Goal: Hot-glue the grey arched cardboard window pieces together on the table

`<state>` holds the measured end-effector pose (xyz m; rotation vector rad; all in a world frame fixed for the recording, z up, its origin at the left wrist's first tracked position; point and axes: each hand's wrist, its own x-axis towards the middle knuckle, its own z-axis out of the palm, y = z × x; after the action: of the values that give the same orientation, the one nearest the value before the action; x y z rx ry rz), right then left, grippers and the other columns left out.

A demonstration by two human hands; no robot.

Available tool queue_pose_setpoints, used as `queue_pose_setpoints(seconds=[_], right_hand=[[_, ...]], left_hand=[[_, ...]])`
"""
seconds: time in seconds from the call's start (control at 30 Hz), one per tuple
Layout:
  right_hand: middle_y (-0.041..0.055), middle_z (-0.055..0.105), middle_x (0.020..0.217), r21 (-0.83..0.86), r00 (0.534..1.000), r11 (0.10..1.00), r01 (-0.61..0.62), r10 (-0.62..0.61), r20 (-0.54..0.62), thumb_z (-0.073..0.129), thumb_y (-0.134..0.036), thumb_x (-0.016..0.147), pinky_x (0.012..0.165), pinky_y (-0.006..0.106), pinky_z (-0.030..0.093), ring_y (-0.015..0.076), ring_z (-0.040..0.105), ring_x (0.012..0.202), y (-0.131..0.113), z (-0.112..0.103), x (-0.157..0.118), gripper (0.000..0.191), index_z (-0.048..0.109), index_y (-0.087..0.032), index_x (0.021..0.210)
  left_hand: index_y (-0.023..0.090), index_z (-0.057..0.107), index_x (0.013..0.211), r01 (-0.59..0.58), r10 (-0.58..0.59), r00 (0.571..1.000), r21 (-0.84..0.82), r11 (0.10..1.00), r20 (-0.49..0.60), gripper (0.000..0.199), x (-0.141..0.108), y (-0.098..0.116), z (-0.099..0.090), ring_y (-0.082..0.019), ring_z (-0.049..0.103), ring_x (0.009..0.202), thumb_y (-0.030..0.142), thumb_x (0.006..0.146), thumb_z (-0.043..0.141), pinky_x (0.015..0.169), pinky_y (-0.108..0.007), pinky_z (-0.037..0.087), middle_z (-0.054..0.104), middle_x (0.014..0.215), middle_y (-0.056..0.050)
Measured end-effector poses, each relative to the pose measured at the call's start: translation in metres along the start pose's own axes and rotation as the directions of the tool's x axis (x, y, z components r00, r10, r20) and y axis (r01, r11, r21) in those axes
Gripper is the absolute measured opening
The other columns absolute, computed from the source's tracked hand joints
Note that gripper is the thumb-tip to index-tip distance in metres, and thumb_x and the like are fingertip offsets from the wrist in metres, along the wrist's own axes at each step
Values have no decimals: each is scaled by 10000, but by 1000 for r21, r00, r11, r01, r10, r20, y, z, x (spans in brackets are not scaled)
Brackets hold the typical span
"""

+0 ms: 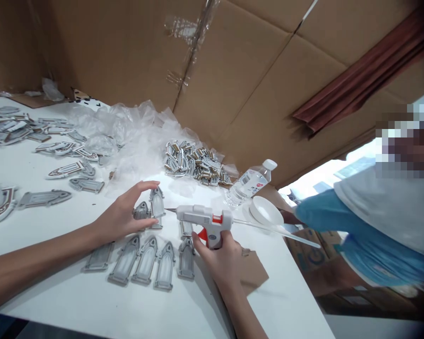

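Between the thumb and fingers of my left hand (122,212) is a small grey arched window-shaped piece (157,207), held upright. My right hand (221,259) grips a white hot glue gun (203,219) with an orange trigger; a clear glue stick (279,230) sticks out of its back. The gun's nozzle points left, close to the held piece. Below my hands, several similar grey arched pieces (144,261) lie in a row on the white table (127,310). Another grey piece (141,211) shows behind my left fingers.
A pile of small pieces (194,162) lies at the back beside crumpled clear plastic bags (127,129). More arched pieces (60,146) spread over the left. A water bottle (250,183), a white tape roll (266,212) and cardboard (256,273) are at right. Another person (378,221) is beyond the table.
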<state>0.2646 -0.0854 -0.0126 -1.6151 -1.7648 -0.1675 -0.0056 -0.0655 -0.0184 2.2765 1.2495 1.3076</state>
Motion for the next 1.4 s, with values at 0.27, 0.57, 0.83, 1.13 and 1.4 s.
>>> queue_pose_setpoints(seconds=[0.27,0.57,0.83,1.13,1.4], right_hand=[[-71,412,382,-33,997,997,75,-74,31,631,-494,671,393,241,329,118,415,335,-3,0,1,294,525,-222,635],[-37,488,416,-27,993,995,96,-94,75,588,-381,636,417,242,345,135,461,361,-4,-2,3,190,489,-225,596],[-21,512,449,-61,987,997,49,-38,158,551,-356,644,438,248,346,142,476,392,1,-1,2,188,425,-233,577],[-42,470,400,-28,996,997,67,-65,67,625,-547,681,422,248,337,134,453,361,-2,-2,3,372,460,-228,582],[-58,406,411,-53,997,998,35,-31,67,653,-506,663,426,240,322,115,403,378,2,-1,2,374,417,-233,564]], left_hand=[[202,370,1321,-172,172,985,22,985,-6,592,2,-2,1,-252,454,1322,274,826,686,1155,-493,295,494,1390,-139],[186,408,1251,-374,370,927,108,921,59,466,4,-4,-3,-252,448,1335,146,850,643,1158,-542,240,506,1378,-188],[202,399,1249,-429,421,903,142,892,83,458,4,-3,-5,-235,485,1306,120,858,623,1150,-541,255,538,1355,-177],[234,356,1288,-322,321,947,123,939,30,545,4,-5,-6,-262,472,1318,230,843,670,1166,-558,222,525,1371,-169],[228,338,1312,-291,299,953,133,947,-42,604,4,-5,-4,-278,503,1291,277,827,695,1158,-579,217,564,1321,-157]])
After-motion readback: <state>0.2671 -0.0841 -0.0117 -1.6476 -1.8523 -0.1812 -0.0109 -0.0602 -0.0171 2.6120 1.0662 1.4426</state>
